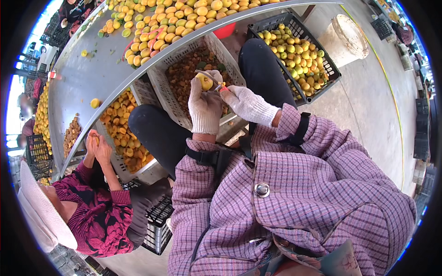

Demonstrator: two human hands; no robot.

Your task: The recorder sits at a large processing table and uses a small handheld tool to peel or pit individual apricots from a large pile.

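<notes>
My left hand (206,107), in a white knit glove, grips a yellow apricot (204,82) with its fingers around the fruit. A small knife (209,76) is in my right hand (250,103), also gloved, its blade lying against the apricot's upper side. Red shows at the handle end by my right thumb. Both hands are close together above a pale plastic crate (162,84) between my knees. Brown apricot pits and scraps (183,74) with a few green leaves lie in that crate. My fingers hide part of the fruit.
A metal table (79,62) carries many whole apricots (186,20). Right of my knee stands a black crate (312,98) of yellow-green apricots. Halved apricots (126,138) fill a white crate at left, beside a co-worker (96,207). A white bucket (326,45) and yellow hose (390,82) are on the floor.
</notes>
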